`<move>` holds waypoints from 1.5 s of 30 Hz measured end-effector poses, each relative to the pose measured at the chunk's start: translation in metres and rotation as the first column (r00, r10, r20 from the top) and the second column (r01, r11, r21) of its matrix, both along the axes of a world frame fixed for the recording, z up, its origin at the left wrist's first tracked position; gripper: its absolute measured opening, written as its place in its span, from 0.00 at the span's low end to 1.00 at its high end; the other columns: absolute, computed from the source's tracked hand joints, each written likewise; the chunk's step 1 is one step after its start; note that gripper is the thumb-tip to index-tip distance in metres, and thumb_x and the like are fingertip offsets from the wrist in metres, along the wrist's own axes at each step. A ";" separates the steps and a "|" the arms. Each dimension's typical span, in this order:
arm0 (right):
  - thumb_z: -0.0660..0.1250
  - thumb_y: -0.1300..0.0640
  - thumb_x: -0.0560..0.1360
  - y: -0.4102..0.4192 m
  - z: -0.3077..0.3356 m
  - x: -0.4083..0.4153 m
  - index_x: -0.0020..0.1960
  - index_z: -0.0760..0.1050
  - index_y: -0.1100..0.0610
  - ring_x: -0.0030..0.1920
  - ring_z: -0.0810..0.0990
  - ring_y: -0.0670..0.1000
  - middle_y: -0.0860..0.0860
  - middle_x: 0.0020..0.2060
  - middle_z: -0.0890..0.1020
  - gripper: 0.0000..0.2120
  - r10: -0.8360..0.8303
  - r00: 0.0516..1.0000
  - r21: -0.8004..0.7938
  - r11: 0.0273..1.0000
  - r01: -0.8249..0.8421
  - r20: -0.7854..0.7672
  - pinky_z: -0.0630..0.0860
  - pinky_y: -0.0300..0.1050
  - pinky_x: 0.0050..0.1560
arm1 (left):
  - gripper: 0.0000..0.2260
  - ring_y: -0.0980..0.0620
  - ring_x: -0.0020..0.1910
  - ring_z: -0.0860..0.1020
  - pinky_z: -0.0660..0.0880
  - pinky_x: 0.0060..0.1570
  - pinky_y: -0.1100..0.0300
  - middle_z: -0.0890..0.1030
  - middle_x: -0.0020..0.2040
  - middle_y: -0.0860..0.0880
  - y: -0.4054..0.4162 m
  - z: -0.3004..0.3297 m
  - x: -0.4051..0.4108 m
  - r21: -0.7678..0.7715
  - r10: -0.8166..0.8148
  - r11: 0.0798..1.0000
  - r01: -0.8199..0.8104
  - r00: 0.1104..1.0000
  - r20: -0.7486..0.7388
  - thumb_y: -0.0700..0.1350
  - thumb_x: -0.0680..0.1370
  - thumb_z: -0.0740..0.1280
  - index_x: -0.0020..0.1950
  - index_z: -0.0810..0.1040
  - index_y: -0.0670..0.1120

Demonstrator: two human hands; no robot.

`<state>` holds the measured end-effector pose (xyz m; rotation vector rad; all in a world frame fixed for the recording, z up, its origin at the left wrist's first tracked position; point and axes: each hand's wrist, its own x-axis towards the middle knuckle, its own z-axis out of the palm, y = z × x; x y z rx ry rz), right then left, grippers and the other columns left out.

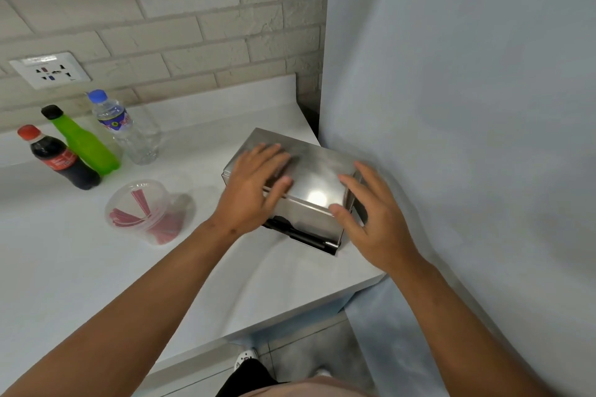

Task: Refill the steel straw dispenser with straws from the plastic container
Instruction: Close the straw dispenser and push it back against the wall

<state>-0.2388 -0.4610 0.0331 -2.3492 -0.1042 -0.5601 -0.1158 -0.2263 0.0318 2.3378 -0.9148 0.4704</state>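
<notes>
Both hands are on the boxy brushed-steel straw dispenser [300,184] at the right end of the white countertop [80,267], tight against the pale blue wall [467,106]. The lid looks closed, so I'd guess opening it comes next. Risk: smooth steel, so it could skid off the near edge if pulled. Left hand [254,187] lies flat on top, fingers spread; right hand [371,219] cups the right side, fingers loosely splayed, gripping nothing. Further left, the clear round plastic container [151,213] holds red straws [138,209], untouched.
</notes>
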 end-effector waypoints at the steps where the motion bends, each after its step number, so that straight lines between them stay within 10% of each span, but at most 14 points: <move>1: 0.66 0.42 0.81 0.001 0.006 0.007 0.75 0.73 0.54 0.81 0.62 0.53 0.53 0.79 0.67 0.27 -0.008 0.999 -0.014 1.000 0.008 -0.047 0.63 0.49 0.77 | 0.21 0.36 0.76 0.71 0.65 0.75 0.39 0.77 0.74 0.40 0.007 0.000 0.005 -0.029 0.078 0.996 -0.079 0.996 -0.030 0.50 0.84 0.64 0.73 0.78 0.42; 6: 0.55 0.38 0.84 0.015 0.017 0.032 0.83 0.58 0.49 0.85 0.47 0.56 0.50 0.85 0.55 0.31 -0.075 0.951 -0.171 0.985 0.023 -0.301 0.54 0.58 0.82 | 0.22 0.56 0.72 0.74 0.67 0.72 0.60 0.75 0.75 0.48 0.028 -0.007 0.015 -0.200 0.227 0.927 -0.319 0.897 -0.379 0.50 0.85 0.62 0.78 0.72 0.44; 11: 0.53 0.39 0.84 0.024 0.022 0.038 0.83 0.59 0.52 0.83 0.50 0.62 0.53 0.84 0.58 0.31 -0.137 0.923 -0.360 0.933 -0.001 -0.359 0.55 0.61 0.80 | 0.20 0.83 0.53 0.72 0.65 0.53 0.84 0.76 0.50 0.82 0.029 -0.015 0.016 -0.299 0.171 0.875 -0.381 0.821 -0.545 0.49 0.87 0.60 0.79 0.72 0.48; 20: 0.50 0.42 0.86 0.064 0.039 0.089 0.83 0.55 0.51 0.83 0.48 0.64 0.53 0.85 0.54 0.28 0.001 0.897 -0.450 0.865 -0.223 -0.442 0.46 0.61 0.80 | 0.16 0.76 0.60 0.76 0.69 0.63 0.76 0.83 0.54 0.72 0.044 -0.014 0.027 -0.408 0.033 0.831 -0.378 0.766 -0.642 0.45 0.88 0.59 0.75 0.77 0.46; 25: 0.49 0.44 0.87 0.094 0.043 0.131 0.83 0.54 0.54 0.83 0.53 0.62 0.53 0.84 0.55 0.27 0.108 0.882 -0.416 0.851 -0.321 -0.458 0.53 0.59 0.80 | 0.15 0.49 0.74 0.76 0.68 0.77 0.48 0.81 0.72 0.46 0.052 -0.013 0.032 -0.496 -0.126 0.784 -0.374 0.686 -0.717 0.45 0.88 0.59 0.72 0.77 0.52; 39: 0.60 0.50 0.85 0.093 0.052 0.115 0.80 0.65 0.58 0.80 0.62 0.59 0.55 0.81 0.67 0.26 0.135 0.922 -0.293 0.922 -0.251 -0.364 0.56 0.52 0.79 | 0.16 0.52 0.74 0.76 0.68 0.77 0.46 0.80 0.72 0.49 0.059 -0.017 0.032 -0.501 -0.153 0.788 -0.358 0.674 -0.722 0.47 0.88 0.60 0.73 0.79 0.47; 45: 0.63 0.41 0.81 0.060 0.044 0.052 0.80 0.63 0.53 0.82 0.52 0.66 0.57 0.83 0.58 0.31 -0.199 0.886 -0.376 0.926 0.030 -0.418 0.53 0.61 0.79 | 0.16 0.57 0.73 0.75 0.68 0.77 0.51 0.79 0.72 0.53 0.060 -0.015 0.025 -0.492 -0.106 0.782 -0.381 0.698 -0.709 0.47 0.88 0.61 0.73 0.78 0.45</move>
